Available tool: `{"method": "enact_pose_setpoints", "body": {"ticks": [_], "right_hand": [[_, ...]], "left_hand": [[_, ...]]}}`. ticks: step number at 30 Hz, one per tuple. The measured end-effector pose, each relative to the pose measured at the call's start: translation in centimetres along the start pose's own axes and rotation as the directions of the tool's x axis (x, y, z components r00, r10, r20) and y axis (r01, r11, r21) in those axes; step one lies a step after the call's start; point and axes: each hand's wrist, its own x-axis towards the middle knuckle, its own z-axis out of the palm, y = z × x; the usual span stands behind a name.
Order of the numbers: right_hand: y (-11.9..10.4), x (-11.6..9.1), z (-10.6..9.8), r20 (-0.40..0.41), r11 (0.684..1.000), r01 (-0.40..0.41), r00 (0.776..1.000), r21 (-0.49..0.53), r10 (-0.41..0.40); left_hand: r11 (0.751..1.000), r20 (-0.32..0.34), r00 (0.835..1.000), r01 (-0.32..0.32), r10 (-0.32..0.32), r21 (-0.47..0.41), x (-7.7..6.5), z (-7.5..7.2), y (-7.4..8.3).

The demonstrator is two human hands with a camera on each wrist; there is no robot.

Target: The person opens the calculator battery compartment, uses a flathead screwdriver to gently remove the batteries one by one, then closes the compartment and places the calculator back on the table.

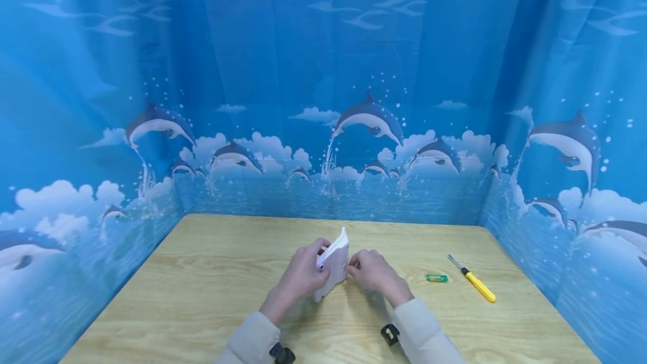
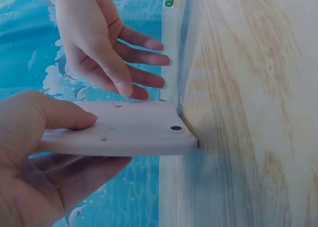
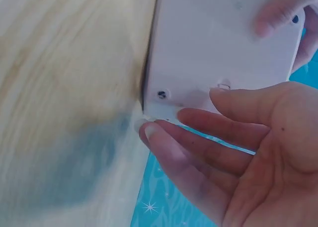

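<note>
My left hand (image 1: 303, 269) grips a flat, pale pink plastic device (image 1: 336, 275) that looks like a calculator, on edge just over the table. In the left wrist view, its thumb lies on the device's back (image 2: 134, 120) and the fingers go underneath. Dark round feet or screw holes and a small latch notch show on that back. My right hand (image 3: 258, 137) is at the device's other edge, fingers loosely bent and apart. Its thumb tip is by the notch; whether it touches is unclear. The device's front face is mostly hidden.
On the wooden table (image 1: 212, 274), a green battery (image 1: 437, 278) lies right of the hands. Beside it is a screwdriver (image 1: 477, 285) with a yellow and black handle, its tip pointing away. A blue dolphin-print curtain (image 1: 313, 72) encloses the table's back and sides.
</note>
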Motion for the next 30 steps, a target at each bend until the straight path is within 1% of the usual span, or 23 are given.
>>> {"method": "enact_pose_setpoints", "body": {"ticks": [4, 7, 11, 14, 16, 20, 24, 27, 30], "right_hand": [[-0.1, 0.1, -0.7, -0.007, 0.999, -0.037, 0.999, 0.026, 0.037], [-0.2, 0.1, -1.2, -0.019, 0.993, -0.066, 0.998, 0.101, 0.068], [-0.4, 0.1, -1.6, -0.04, 0.975, -0.071, 0.996, 0.21, 0.081], [-0.4, 0.2, -1.8, -0.057, 0.969, -0.052, 0.996, 0.242, 0.068], [-0.5, 0.2, -1.8, -0.065, 0.964, -0.05, 0.995, 0.262, 0.069], [-0.6, 0.2, -2.0, -0.095, 0.951, -0.04, 0.993, 0.307, 0.073], [-0.7, 0.2, -2.2, -0.116, 0.937, -0.019, 0.991, 0.35, 0.063], [-0.7, 0.1, -2.3, -0.116, 0.934, -0.006, 0.992, 0.357, 0.051], [-0.7, 0.1, -2.3, -0.12, 0.935, -0.004, 0.992, 0.354, 0.05]], "left_hand": [[1.0, -0.012, 1.0, -0.009, 0.009, 0.008, -0.1, -0.1, 0.1], [1.0, -0.019, 1.0, -0.014, 0.014, 0.018, -0.1, 0.0, 0.1], [0.998, -0.044, 0.998, -0.033, 0.035, 0.054, -0.1, 0.1, 0.1], [0.995, -0.064, 0.996, -0.051, 0.056, 0.085, -0.1, 0.1, 0.0], [0.993, -0.067, 0.996, -0.057, 0.065, 0.105, -0.1, 0.2, 0.0], [0.988, -0.044, 0.997, -0.064, 0.071, 0.139, -0.1, 0.2, 0.2], [0.981, -0.01, 0.995, -0.095, 0.098, 0.167, -0.1, 0.1, 0.6], [0.977, 0.028, 0.993, -0.118, 0.115, 0.178, -0.1, 0.1, 0.8], [0.976, 0.069, 0.991, -0.128, 0.117, 0.176, -0.2, 0.2, 0.9]]}}
